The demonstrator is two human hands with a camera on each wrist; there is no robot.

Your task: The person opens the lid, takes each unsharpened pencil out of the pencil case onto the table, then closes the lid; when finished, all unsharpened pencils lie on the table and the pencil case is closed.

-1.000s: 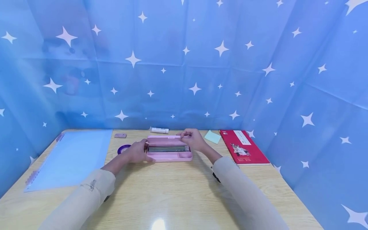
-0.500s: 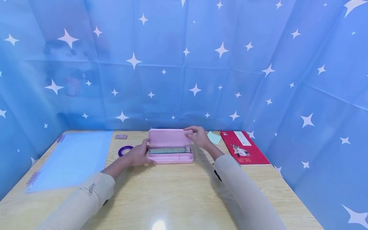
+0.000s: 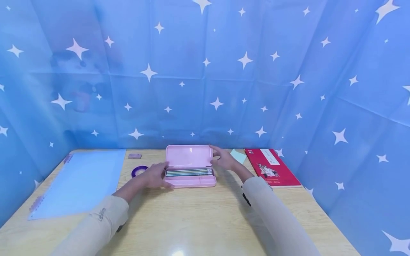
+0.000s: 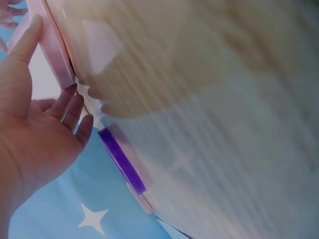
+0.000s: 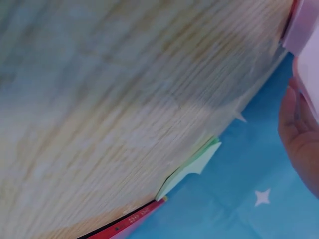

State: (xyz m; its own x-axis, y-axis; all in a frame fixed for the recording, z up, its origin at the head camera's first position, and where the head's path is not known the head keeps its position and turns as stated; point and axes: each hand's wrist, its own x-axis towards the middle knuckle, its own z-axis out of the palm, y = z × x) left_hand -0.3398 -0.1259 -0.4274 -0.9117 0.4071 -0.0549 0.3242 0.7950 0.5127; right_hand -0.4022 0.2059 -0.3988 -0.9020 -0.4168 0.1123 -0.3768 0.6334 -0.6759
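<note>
A pink pencil case [image 3: 192, 184] stands at the table's back middle, its lid [image 3: 189, 155] raised nearly upright. Several striped pencils [image 3: 189, 172] lie side by side in its rear compartment; the front compartments hold nothing that I can make out. My left hand [image 3: 157, 176] grips the case's left end, thumb along the front and fingers round the end, as the left wrist view shows. At the lid's right edge, my right hand [image 3: 225, 160] holds on with its fingers partly behind the lid. The right wrist view shows those fingers against the lid's back; the thumb is hidden there.
A purple tape roll [image 3: 133, 173] lies left of the case, with a small eraser [image 3: 135, 156] behind it. Further left is a large pale blue sheet [image 3: 83, 177]. Green sticky notes [image 3: 238, 155] and a red book [image 3: 272, 170] lie right. A starred curtain [image 3: 192, 89] hangs behind.
The lid has swung up and back from half raised to nearly upright, with my right hand at its edge. It now hides the white tube behind. My left hand stays at the case's left end.
</note>
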